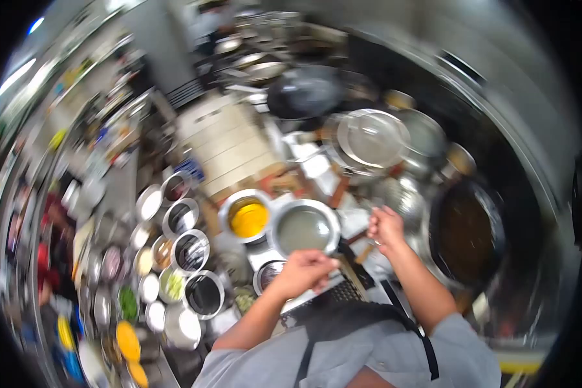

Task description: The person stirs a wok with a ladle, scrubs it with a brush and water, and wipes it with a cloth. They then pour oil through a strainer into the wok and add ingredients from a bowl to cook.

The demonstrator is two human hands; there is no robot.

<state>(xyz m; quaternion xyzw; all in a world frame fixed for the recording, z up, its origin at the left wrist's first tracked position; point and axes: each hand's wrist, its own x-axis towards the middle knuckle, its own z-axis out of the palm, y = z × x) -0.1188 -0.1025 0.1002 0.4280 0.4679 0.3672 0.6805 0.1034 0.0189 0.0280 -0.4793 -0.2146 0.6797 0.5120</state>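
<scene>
My left hand is in front of my body, just below a steel pot of cloudy pale liquid. Its fingers are curled together, and blur hides whatever may be between them. To the right of that pot, my right hand is closed, with something thin and pale perhaps at its fingertips, too small to name. A pot with yellow liquid stands left of the cloudy one. Below it, a smaller bowl with dark contents is beside my left wrist.
A large wok with brown liquid is on the right. Beyond my hands are a wide round strainer and a dark wok. Several containers of ingredients, including chopped greens, crowd the left counter. Tiled floor lies ahead.
</scene>
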